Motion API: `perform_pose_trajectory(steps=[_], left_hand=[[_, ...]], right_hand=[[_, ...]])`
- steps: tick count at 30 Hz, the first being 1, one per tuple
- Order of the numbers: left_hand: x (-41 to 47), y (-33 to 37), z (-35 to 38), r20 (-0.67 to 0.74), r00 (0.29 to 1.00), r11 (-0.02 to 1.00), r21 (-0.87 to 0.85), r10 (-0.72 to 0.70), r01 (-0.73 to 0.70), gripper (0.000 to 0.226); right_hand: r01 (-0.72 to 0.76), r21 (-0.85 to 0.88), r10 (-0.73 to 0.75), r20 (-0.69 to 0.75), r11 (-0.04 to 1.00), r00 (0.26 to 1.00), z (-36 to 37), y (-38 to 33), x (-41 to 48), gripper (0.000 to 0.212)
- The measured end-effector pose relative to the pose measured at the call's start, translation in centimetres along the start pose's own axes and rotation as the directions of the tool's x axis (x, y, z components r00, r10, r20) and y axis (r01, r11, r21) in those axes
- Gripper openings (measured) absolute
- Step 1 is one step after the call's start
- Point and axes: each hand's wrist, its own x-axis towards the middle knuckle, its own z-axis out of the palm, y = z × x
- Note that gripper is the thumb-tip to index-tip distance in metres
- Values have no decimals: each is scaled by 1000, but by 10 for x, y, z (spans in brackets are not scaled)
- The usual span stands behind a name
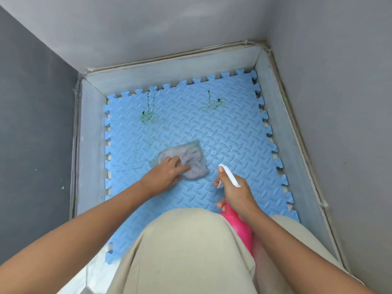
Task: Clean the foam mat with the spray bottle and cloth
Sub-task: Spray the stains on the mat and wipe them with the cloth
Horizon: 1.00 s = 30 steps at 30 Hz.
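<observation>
Knees (186, 247) in beige trousers fill the lower middle of the view and cover the near part of the mat (233, 128), so its front edge is only partly seen. The spray bottle (239, 228) is half hidden too: its pink body runs down behind the right hand (235, 193) and between the legs, and only the white trigger head shows clearly above the knuckles. That hand is wrapped around the bottle's neck, with the nozzle aimed forward over the mat. The left hand (167, 174) presses flat, fingers spread, on the near edge of one crumpled grey cloth (186, 160), which lies on the mat just left of the bottle's nozzle.

Two green stains show beyond the hands: one (146, 116) ahead of the left hand and one (214, 102) ahead of the right hand, each with a thin streak running away from it. A few faint green specks sit left of the cloth.

The blue mat is made of interlocking foam tiles with a raised pattern and toothed edges. It lies on a floor (91, 149) in a narrow corner, closed in by grey walls (328, 81) on three sides.
</observation>
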Motion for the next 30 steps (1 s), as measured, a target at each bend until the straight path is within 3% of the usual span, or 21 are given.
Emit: perform_pose_trajectory(steps=[2, 4, 6, 8, 9, 12, 18, 22, 26, 30], left_hand=[[-14, -10, -1, -60, 991, 993, -6, -116, 116, 39], [-28, -29, -6, -147, 915, 927, -90, -375, 365, 40], [-44, -48, -11, -143, 742, 753, -204, -655, 626, 43], [-61, -62, -14, -88, 586, 586, -264, -806, 766, 47], [-67, -66, -16, -56, 560, 554, -262, -826, 791, 48], [-83, -70, -21, 37, 584, 567, -198, -811, 800, 50], [-115, -47, -15, 50, 504, 478, -250, -862, 842, 37], [-127, -26, -8, 63, 417, 369, -362, -907, 856, 34], [-137, -30, -12, 36, 394, 337, -450, -918, 827, 37], [-132, -39, -23, -8, 402, 341, -545, -916, 766, 34]], right_hand=[[1, -52, 2, 60, 999, 998, 6, -3, -3, 55], [5, -101, 5, 101, 995, 995, 11, -9, -3, 55], [27, -136, -9, 132, 990, 991, 17, -17, -1, 55], [84, -174, -55, 166, 981, 985, 24, -25, 0, 55], [124, -213, -85, 185, 969, 979, 29, -29, 1, 55], [206, -339, -122, 253, 918, 960, 48, -39, 3, 60], [164, -414, -93, 188, 895, 978, 92, -55, 4, 66], [135, -377, -95, 123, 916, 988, 113, -63, -5, 75], [150, -347, -107, 139, 926, 984, 124, -73, -8, 80], [65, -255, -47, 75, 965, 996, 124, -75, -8, 72]])
